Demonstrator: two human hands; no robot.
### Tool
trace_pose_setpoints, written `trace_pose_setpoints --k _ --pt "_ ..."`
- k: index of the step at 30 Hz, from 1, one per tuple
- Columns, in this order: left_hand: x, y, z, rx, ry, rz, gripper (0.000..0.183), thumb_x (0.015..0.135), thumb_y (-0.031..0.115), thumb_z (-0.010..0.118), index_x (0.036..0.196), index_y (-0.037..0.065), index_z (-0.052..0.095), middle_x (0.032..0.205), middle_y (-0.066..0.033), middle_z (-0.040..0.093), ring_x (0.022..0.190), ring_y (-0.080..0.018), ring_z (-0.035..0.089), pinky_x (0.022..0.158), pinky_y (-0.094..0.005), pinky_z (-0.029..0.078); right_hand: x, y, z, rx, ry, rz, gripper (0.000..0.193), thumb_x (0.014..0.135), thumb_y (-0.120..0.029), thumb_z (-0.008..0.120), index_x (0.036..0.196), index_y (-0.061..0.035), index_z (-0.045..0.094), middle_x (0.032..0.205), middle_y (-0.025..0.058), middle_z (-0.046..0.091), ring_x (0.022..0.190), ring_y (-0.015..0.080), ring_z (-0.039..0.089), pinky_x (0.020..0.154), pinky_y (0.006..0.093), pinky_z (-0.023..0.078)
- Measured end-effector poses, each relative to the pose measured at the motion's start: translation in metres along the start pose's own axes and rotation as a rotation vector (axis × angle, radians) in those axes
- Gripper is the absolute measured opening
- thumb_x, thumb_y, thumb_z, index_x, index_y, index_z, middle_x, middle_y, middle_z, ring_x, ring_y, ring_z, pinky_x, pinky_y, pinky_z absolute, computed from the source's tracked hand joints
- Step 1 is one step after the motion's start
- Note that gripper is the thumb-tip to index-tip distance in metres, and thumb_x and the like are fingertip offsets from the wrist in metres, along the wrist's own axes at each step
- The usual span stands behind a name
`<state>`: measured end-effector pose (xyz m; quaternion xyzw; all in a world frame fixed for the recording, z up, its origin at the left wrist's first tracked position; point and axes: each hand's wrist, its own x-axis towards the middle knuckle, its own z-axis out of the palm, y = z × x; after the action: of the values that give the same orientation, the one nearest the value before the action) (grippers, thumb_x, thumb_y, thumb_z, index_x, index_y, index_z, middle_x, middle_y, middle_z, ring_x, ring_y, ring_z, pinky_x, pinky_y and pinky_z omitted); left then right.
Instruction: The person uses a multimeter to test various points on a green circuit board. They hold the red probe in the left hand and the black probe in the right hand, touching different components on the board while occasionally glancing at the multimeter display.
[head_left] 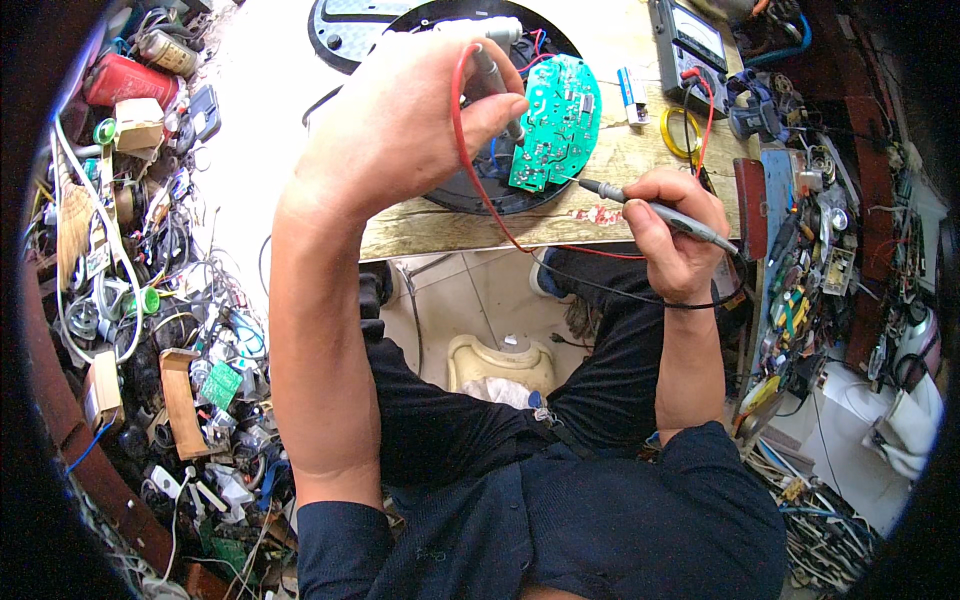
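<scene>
A green circuit board [570,115] with a rounded right edge lies in a round black housing [460,195] on the wooden table. My left hand [410,125] is closed around a grey multimeter probe [490,80] with a red lead, reaching over the board's left side; its tip is hard to make out. In my right hand [672,225] is a second grey probe [690,226] with a black lead, its thin tip at the board's lower edge. Both leads trail toward the analog multimeter [690,50] at the table's far right.
A small blue-and-white box [630,95] and a yellow ring-shaped roll [680,135] lie right of the board. A black round cover [345,35] sits at the back left. Heaps of electronic parts [210,400] crowd the left, with more parts [800,290] at right. The table's front edge [470,240] is above my knees.
</scene>
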<state>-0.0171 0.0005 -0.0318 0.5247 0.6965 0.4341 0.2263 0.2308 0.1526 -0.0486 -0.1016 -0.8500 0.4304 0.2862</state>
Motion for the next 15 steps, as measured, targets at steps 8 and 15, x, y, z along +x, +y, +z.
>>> trace_pose_setpoints --k 8,15 --pt "-0.0003 -0.0005 0.0010 -0.043 -0.013 -0.040 0.019 0.096 0.018 0.073 0.103 0.001 0.072 0.080 -0.0054 0.067 0.073 -0.0148 0.061 0.065 -0.0306 0.049 0.0014 0.0008 0.0034 -0.083 0.014 -0.052 0.012 0.088 0.000 0.073 0.100 0.0015 0.070 0.081 0.0089 0.070 0.067 0.0146 0.062 0.061 0.0287 0.048" --pt "0.0002 -0.0022 0.0007 -0.007 0.005 -0.021 0.023 0.092 0.021 0.074 0.101 0.000 0.072 0.087 -0.0196 0.075 0.080 -0.0343 0.075 0.074 -0.0415 0.059 -0.0069 -0.0020 0.0089 0.112 0.100 0.181 0.011 0.096 -0.005 0.065 0.103 0.0017 0.070 0.091 0.0132 0.076 0.076 0.0163 0.072 0.070 0.0283 0.056"
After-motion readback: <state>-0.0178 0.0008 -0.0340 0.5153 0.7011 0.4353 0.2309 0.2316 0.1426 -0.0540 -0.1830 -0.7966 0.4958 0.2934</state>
